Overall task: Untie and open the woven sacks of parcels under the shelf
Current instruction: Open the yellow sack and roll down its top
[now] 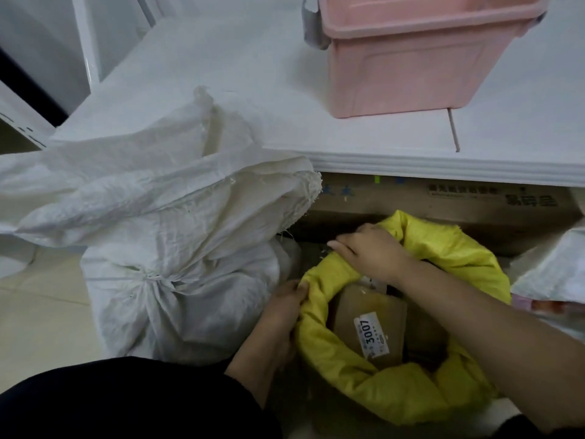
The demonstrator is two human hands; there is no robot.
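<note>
Left hand [285, 308] and right hand [370, 251] grip the rolled rim of the yellow woven sack [395, 394], lower centre, apparently to spread its mouth (the white woven sack [177, 280], left, is knotted).

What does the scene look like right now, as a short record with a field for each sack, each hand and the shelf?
Yellow sack: open, rim rolled down, brown parcel labelled 3007 inside
White sack: tied at the neck, left of the yellow sack
Left hand: grips the yellow sack's near-left rim
Right hand: grips its far rim
Shelf: white, pink bin on top, cardboard box underneath
</note>
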